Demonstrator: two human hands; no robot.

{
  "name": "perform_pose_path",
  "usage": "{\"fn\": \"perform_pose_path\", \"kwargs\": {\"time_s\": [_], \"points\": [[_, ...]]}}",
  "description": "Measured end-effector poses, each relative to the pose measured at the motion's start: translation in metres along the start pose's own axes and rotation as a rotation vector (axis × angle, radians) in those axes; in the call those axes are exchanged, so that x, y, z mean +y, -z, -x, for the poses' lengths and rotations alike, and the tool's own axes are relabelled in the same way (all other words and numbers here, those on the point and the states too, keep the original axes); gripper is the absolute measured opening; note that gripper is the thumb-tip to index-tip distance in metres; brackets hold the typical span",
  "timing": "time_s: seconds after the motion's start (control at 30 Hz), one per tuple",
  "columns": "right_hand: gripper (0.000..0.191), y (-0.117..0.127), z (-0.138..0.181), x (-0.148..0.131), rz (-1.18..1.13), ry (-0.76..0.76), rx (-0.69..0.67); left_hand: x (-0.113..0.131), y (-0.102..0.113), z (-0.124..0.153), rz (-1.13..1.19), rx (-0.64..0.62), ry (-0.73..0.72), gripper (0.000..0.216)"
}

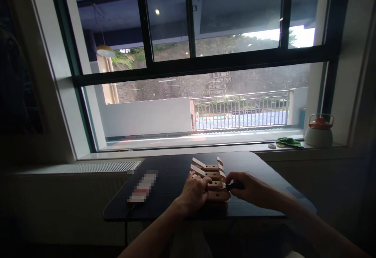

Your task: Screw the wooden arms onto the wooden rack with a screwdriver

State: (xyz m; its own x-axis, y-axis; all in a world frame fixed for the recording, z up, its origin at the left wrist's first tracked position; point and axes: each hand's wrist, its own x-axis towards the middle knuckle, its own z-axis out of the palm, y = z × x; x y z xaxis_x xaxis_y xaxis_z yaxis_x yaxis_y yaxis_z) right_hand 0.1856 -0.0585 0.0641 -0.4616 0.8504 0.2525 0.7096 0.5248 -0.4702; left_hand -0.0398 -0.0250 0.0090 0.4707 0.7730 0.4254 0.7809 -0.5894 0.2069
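A light wooden piece (216,196) with several parallel slats, dark round holes and upturned ends stands near the middle of the dark table (173,207). My left hand (194,191) is closed on its left side, the fingers bent over the slats. From the right, my right hand (249,187) grips a small hand tool (236,186) with a dark handle. The tool's thin tip points left and meets the right end of a near slat. Its exact kind is too small to tell. My left hand hides part of the slats.
A blurred flat object (143,187) with a cable lies on the table's left side. On the window sill stand a white jug (319,135) with an orange lid, a green cloth-like item (289,142) and a small pale ring (272,146). A window rises behind the table.
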Motion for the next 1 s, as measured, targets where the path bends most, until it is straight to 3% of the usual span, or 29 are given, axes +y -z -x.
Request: {"fn": "perform_pose_path", "kwargs": {"time_s": [0.2, 0.53, 0.77, 1.0], "points": [[0.023, -0.014, -0.017, -0.01, 0.041, 0.053, 0.007, -0.004, -0.001, 0.001, 0.047, -0.034, -0.014, 0.046], [0.023, -0.011, -0.029, -0.022, 0.146, 0.082, -0.04, -0.004, -0.003, -0.001, 0.057, -0.025, -0.029, 0.041], [0.013, 0.0, -0.044, -0.049, 0.251, 0.15, -0.16, -0.003, 0.0, -0.002, 0.026, -0.055, 0.006, 0.032], [0.02, 0.003, -0.068, -0.042, 0.172, 0.126, -0.274, -0.005, 0.002, -0.001, 0.045, -0.035, -0.063, 0.029]]}}
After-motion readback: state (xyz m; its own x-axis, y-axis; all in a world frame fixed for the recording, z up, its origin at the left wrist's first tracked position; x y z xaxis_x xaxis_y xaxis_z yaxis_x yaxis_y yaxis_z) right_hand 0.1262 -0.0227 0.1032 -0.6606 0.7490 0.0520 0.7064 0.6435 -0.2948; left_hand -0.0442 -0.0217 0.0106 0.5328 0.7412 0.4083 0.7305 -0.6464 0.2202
